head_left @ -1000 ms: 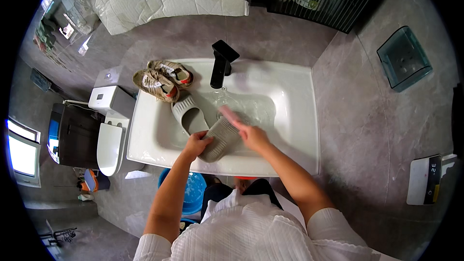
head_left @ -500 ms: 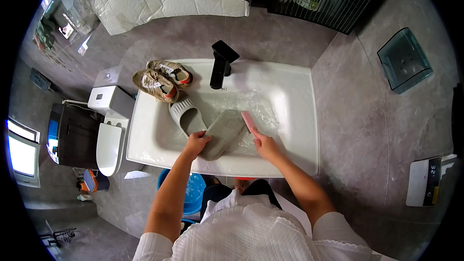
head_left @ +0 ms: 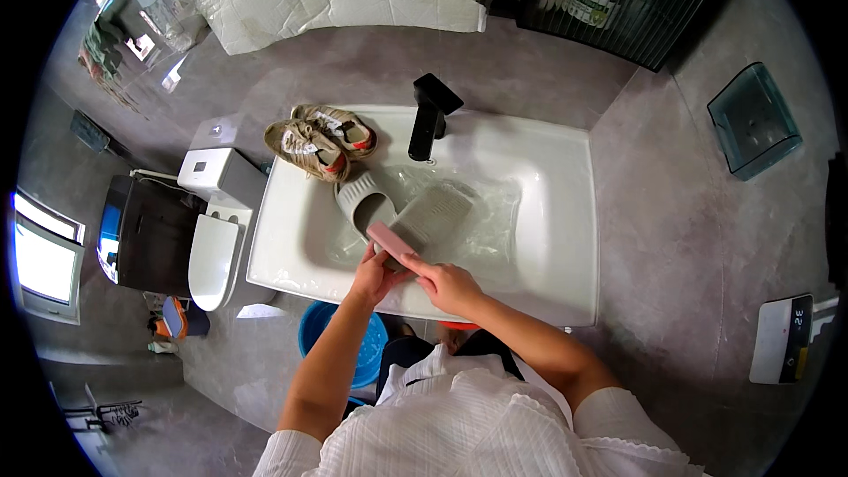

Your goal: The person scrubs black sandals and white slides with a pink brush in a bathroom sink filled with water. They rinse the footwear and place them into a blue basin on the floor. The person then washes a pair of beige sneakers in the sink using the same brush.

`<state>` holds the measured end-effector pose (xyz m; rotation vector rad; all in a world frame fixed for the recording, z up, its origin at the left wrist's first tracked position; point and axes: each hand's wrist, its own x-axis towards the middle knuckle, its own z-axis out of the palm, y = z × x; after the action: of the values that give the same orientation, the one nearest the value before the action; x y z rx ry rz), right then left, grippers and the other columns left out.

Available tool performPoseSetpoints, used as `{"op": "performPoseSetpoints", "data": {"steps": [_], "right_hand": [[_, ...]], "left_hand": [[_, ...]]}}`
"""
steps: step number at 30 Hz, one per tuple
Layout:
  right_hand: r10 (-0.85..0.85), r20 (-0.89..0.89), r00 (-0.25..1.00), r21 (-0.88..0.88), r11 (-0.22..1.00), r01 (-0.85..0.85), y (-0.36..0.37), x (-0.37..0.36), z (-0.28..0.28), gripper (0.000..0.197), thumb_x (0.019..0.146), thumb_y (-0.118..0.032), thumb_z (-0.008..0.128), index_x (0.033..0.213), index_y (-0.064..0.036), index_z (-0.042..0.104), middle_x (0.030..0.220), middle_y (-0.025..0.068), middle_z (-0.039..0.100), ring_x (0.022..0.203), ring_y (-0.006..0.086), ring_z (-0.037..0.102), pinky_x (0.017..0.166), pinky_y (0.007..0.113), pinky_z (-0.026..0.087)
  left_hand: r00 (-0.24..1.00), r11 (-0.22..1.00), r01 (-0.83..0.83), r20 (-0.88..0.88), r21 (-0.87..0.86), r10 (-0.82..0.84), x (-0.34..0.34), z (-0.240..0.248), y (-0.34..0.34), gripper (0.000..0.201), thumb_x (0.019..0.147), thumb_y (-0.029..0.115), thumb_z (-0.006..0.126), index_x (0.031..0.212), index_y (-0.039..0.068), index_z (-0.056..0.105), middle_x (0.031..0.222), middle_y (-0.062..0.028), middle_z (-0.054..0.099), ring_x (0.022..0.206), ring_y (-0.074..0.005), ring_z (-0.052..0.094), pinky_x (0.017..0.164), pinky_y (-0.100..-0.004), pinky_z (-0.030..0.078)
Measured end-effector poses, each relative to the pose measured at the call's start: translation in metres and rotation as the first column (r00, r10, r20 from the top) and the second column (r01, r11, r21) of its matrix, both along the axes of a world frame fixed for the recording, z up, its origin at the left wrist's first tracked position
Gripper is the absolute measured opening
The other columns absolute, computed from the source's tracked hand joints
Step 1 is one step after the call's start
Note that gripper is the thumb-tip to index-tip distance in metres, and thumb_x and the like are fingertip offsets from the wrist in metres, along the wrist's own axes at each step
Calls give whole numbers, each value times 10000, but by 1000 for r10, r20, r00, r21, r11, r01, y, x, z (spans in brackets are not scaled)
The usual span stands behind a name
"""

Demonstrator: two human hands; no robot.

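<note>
My left hand (head_left: 374,281) is closed on the near end of a grey slipper (head_left: 439,212), whose ribbed sole faces up. The slipper's far end reaches into the water in the white basin (head_left: 565,238). A pink brush (head_left: 390,240) is gripped in my right hand (head_left: 450,288) and lies across the slipper's near end, close to my left fingers. Its bristles are hidden beneath it. A second grey slipper (head_left: 371,206) rests in the basin just left of the held one.
Tan laced shoes (head_left: 318,141) stand on the basin's far left corner. A black faucet (head_left: 430,119) rises from the far rim. Below the front edge is a blue tub (head_left: 369,353). A white toilet (head_left: 215,256) stands to the left, and a teal wall box (head_left: 755,121) hangs at right.
My right hand has swept the brush left and nearer, from the slipper's far right side to its near end. The slipper's far end now lies lower in the water. The whole view has shifted slightly.
</note>
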<state>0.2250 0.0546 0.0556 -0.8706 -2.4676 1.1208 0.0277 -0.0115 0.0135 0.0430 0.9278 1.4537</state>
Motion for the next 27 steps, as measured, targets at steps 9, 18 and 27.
{"op": "performPoseSetpoints", "data": {"steps": [9,18,27], "right_hand": [[-31,89,996,25,999,29,10,9,5,556,885,-177,574,1389,-383,462,809,184,665,725,374,655,664,476,525],[-43,158,986,22,999,40,17,21,3,574,874,-172,566,1398,-377,454,769,168,665,715,370,652,661,489,524],[-346,248,905,160,936,315,61,59,-18,529,913,-157,548,1410,-315,457,872,169,675,753,355,654,673,453,506]], "left_hand": [[976,996,52,209,76,-67,3,-5,9,579,1004,523,351,1481,208,265,1463,-106,370,1273,-357,454,957,-564,471],[998,1000,-8,60,23,6,15,26,7,905,849,820,210,1484,177,268,1465,-121,371,1296,-368,423,988,-574,422],[989,999,39,-142,6,-38,23,10,10,468,1032,234,410,1473,317,277,1463,-86,347,1278,-339,440,968,-566,461]]}}
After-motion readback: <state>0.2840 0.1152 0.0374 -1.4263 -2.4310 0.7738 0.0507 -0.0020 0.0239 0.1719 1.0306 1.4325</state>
